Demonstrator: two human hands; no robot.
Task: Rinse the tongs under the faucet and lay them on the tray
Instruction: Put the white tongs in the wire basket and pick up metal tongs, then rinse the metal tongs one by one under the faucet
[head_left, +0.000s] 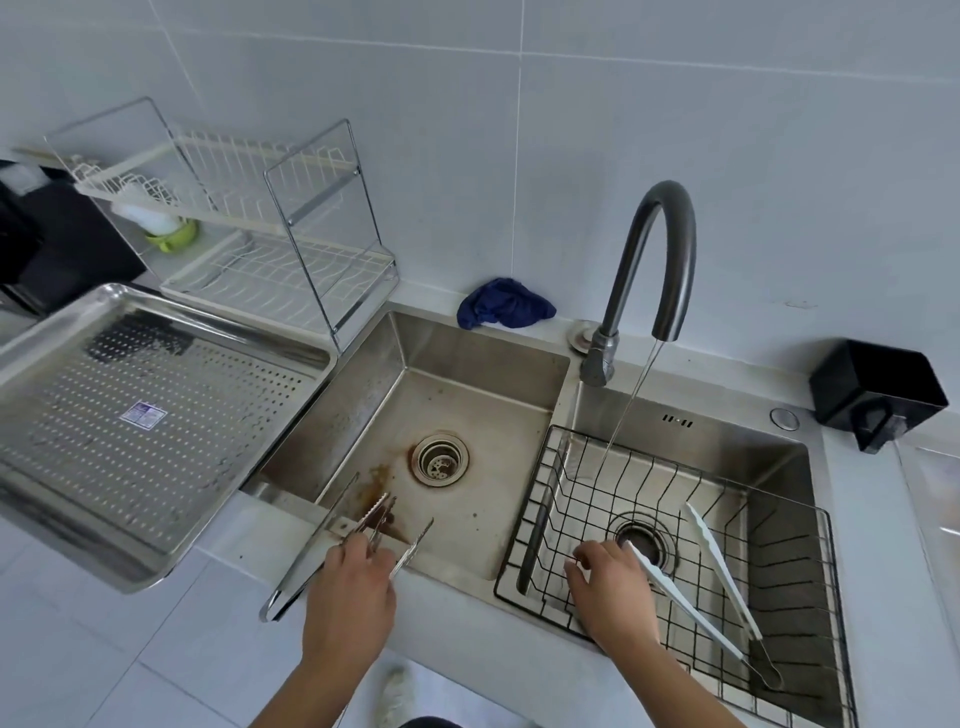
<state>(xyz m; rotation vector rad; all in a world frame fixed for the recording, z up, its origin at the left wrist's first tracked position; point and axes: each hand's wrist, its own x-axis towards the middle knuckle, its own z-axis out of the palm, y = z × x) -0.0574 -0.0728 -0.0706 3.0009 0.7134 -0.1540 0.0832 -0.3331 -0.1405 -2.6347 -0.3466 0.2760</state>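
My left hand is closed on a bundle of steel tongs above the front edge of the left sink basin; their serrated tips fan out past my fingers. A long steel arm of the bundle slants back over the counter edge. My right hand reaches down into the black wire basket in the right basin, fingers spread. White-tipped tongs lie open in the basket, one arm against the outer edge of that hand. The faucet runs a thin stream into the basket. The perforated steel tray sits on the left.
A white dish rack stands behind the tray, with a green and white item on it. A blue cloth lies on the sink's back ledge. A black box sits on the counter at right. Rust stains surround the left drain.
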